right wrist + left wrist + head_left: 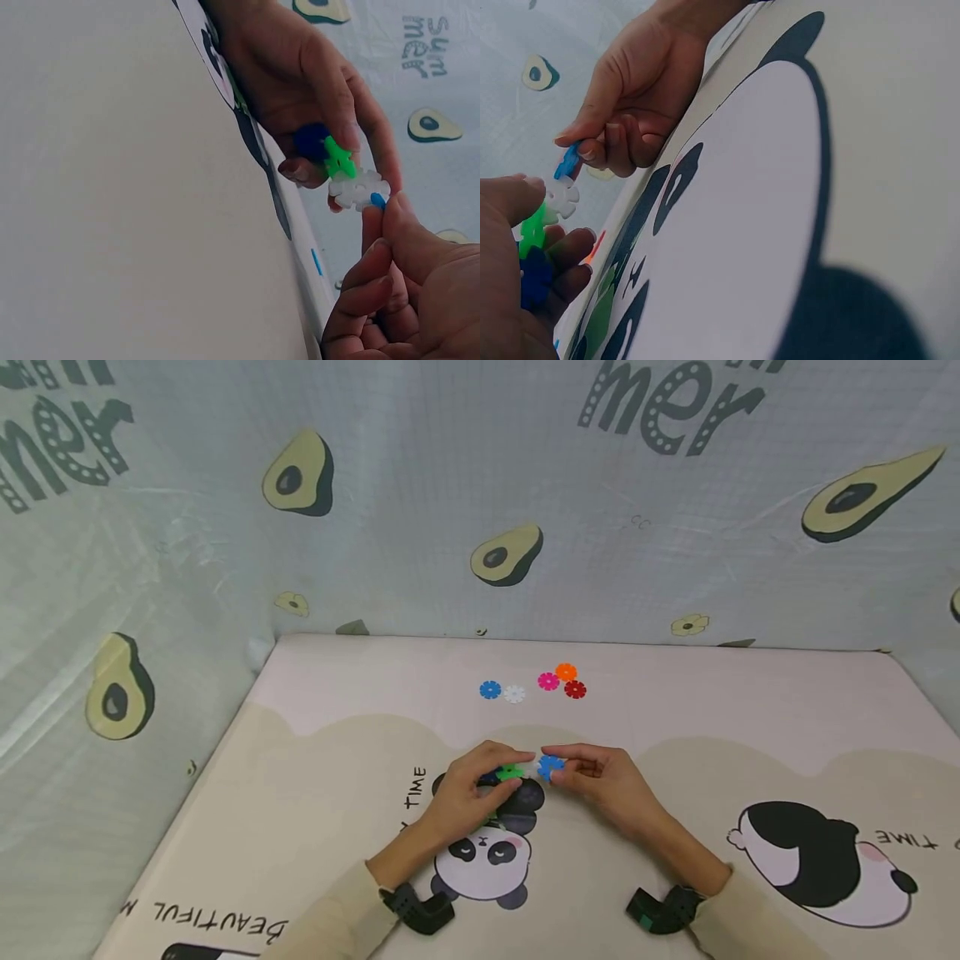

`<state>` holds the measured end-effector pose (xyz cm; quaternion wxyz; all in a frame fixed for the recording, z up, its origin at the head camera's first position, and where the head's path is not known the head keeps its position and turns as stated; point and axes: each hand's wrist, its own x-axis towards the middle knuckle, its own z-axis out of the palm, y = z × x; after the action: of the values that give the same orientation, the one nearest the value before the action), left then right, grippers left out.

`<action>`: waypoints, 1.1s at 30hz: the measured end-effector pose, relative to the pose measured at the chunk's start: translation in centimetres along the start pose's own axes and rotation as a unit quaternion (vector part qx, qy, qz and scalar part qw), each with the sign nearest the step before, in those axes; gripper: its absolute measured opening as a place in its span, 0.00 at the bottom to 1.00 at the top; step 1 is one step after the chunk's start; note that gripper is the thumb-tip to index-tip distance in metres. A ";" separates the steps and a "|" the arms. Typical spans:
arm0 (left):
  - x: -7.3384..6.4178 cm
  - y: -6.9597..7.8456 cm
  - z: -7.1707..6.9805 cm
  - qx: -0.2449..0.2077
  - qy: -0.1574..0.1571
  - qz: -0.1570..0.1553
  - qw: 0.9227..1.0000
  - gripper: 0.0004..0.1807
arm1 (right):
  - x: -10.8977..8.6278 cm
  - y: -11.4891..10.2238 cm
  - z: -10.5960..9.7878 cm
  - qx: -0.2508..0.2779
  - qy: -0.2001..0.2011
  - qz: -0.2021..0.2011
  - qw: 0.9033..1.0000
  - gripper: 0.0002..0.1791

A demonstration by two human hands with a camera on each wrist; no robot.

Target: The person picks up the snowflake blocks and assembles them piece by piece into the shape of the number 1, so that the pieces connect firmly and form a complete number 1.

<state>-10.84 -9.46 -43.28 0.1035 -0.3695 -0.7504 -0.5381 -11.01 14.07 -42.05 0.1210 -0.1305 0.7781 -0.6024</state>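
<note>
My left hand [467, 792] pinches a short chain of interlocking notched plastic discs. In the right wrist view the chain runs from a dark blue disc [310, 141] through a green disc [340, 157] to a white disc [357, 189]. Between thumb and fingertips, my right hand [611, 787] holds a light blue notched disc [550, 766], turned edge-on in the left wrist view. Its edge meets the rim of the white disc; whether their slots are engaged I cannot tell. Both hands are just above the panda print, and fingers cover part of the chain.
Beyond the hands, loose notched discs lie on the table [637, 860]: blue [490, 690] beside white [514, 694], then pink [548, 682], orange [566, 672] and red [575, 690] grouped together. An avocado-print sheet [405, 527] hangs behind the table and along its left side.
</note>
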 end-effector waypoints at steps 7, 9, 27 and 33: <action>-0.2 -0.2 0.1 0.000 -0.007 -0.013 1.000 0.16 | 0.0 0.0 0.0 -0.015 -0.010 -0.008 1.000 0.18; -0.2 -0.2 0.2 -0.005 -0.007 -0.009 1.000 0.17 | -0.1 -0.1 0.0 -0.022 -0.011 -0.008 1.000 0.18; -0.4 -0.3 0.1 -0.012 -0.012 -0.011 1.000 0.16 | -0.3 0.0 0.1 -0.032 -0.025 -0.015 0.999 0.17; -0.3 -0.1 0.2 -0.030 -0.009 -0.023 0.999 0.16 | -0.2 0.1 0.1 -0.015 -0.026 -0.016 0.999 0.16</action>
<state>-10.64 -9.46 -43.61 0.0731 -0.3596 -0.7434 -0.5592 -10.79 14.10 -42.16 0.1296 -0.1607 0.7816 -0.5886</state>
